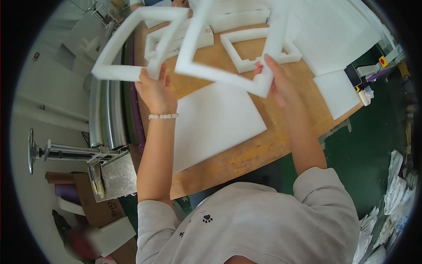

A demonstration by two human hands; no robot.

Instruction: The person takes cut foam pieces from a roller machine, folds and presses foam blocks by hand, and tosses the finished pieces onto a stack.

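Observation:
My left hand [156, 90], with a beaded bracelet at the wrist, grips the lower corner of a white foam frame [116, 72] raised above the table. Another white foam frame [215, 74] is held up by my right hand [278, 83], its fingers and thumb around the lower right corner. The two frames are tilted and close together, side by side. Below them a flat white foam sheet [215, 125] lies on the wooden table [246, 154].
Beyond lie a foam frame [239, 61] and white foam blocks [206, 37]. Large white sheets [329, 35] and a smaller one [337, 94] are at right. Metal rollers [115, 112] run along the left. Another person's hand [179, 3] shows at the far edge.

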